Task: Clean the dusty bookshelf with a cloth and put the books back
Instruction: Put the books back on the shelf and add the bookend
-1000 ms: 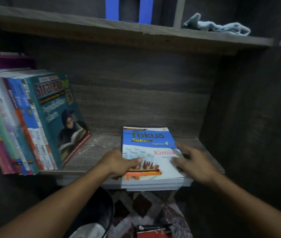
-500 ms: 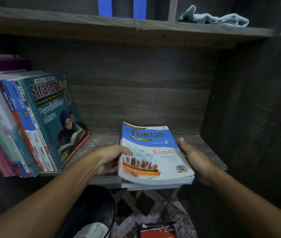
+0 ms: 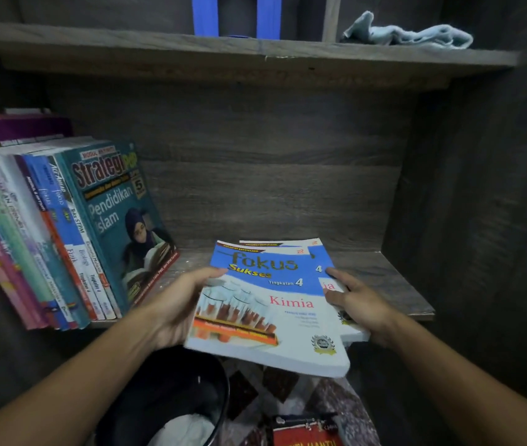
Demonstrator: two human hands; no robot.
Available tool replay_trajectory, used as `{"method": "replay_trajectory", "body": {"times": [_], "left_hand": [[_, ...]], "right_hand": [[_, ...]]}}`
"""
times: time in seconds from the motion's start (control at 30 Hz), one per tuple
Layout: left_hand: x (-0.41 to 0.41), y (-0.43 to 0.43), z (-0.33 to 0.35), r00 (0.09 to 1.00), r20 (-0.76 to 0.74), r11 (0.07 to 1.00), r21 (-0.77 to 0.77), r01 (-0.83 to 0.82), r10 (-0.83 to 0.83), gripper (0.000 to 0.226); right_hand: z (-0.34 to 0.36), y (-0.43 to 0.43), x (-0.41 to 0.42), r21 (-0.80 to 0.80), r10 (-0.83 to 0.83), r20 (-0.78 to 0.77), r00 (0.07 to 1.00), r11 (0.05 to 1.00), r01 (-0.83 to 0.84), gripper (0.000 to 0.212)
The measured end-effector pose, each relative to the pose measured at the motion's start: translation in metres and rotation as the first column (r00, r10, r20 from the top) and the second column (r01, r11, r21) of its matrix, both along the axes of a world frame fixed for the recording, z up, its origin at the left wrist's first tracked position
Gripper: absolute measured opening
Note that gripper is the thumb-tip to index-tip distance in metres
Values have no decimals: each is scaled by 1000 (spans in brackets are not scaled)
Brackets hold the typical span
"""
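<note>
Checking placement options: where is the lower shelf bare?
Bare shelf board shows between the Strategi Pendidikan Islam book and the left hand, and from the right hand to the side wall. Crowded: leaning book row left; front middle, Fokus Kimia book over the lower Fokus book.

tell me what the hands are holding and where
The left hand grips the top Kimia book by its left edge; the right hand holds the book beneath by its right edge.
</note>
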State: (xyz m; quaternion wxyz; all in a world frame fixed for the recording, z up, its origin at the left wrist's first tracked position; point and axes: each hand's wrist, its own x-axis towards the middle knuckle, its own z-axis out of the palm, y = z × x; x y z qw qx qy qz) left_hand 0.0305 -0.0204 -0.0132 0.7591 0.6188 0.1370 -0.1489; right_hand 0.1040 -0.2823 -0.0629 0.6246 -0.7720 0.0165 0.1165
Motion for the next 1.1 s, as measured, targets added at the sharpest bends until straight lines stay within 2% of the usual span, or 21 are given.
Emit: {"method": "replay_trajectory", "body": {"times": [0.03, 0.07, 0.1, 0.13, 0.17, 0.23, 0.3, 0.47, 0.53, 0.63, 0.7, 0.77, 0.8, 0.97, 1.03, 1.1], "left_hand": [[2, -3, 0, 1000, -6, 997, 77, 8, -8, 97], [2, -5, -1, 999, -10, 997, 54, 48, -48, 82], [2, -5, -2, 997, -26, 997, 28, 74, -73, 54], [-1, -5, -1, 996, -28, 997, -2, 82, -82, 36], [-2, -4, -2, 998, -25, 998, -9, 65, -65, 32], [-2, 2, -4, 998, 29, 998, -15, 64, -63, 35], [-10, 6, 7, 988, 146, 999, 18, 51, -53, 35], [-35, 28, 52, 896, 434, 978, 126, -163, 94, 23], [-42, 43, 66, 828, 537, 943, 160, -290, 164, 24], [-44, 67, 66, 692, 664, 816, 213, -537, 282, 29], [-39, 80, 54, 605, 707, 636, 284, -717, 366, 25], [-32, 89, 37, 524, 731, 480, 303, -823, 437, 25], [-29, 90, 29, 502, 734, 448, 298, -843, 457, 27], [-4, 76, -12, 454, 747, 409, 264, -873, 486, 44], [1, 64, -18, 433, 738, 332, 294, -896, 517, 42], [4, 60, -19, 477, 717, 259, 400, -879, 509, 32]], "right_hand": [[1, 0, 0, 3, -2, -2, 1000, 1000, 2, 52], [1, 0, 0, 4, -5, -5, 1000, 1000, 5, 51], [2, 0, -1, 5, -4, -7, 1000, 1000, 4, 51], [1, 0, 0, 5, -1, -13, 1000, 1000, 1, 50], [1, 0, 0, 3, -4, -16, 1000, 1000, 4, 49], [0, 0, 1, 6, -8, -12, 1000, 1000, 8, 50], [-2, 0, 2, 6, -12, -5, 1000, 1000, 12, 52], [0, 0, -1, -64, -3, 40, 999, 998, 5, 49], [0, 1, -2, -75, -3, 63, 998, 997, 8, 49], [0, 1, -3, -44, -13, 88, 996, 999, 17, 49], [-1, 0, -2, -38, -4, 78, 997, 999, 7, 50], [-3, -3, 1, -46, -8, 72, 997, 999, 11, 49], [-4, -4, 2, -55, -9, 71, 997, 998, 13, 48], [-10, -6, 6, -34, -12, 71, 997, 999, 15, 43], [-10, -6, 6, -32, -20, 87, 996, 999, 23, 42], [-10, -6, 6, -42, -12, 99, 995, 999, 17, 42]]}}
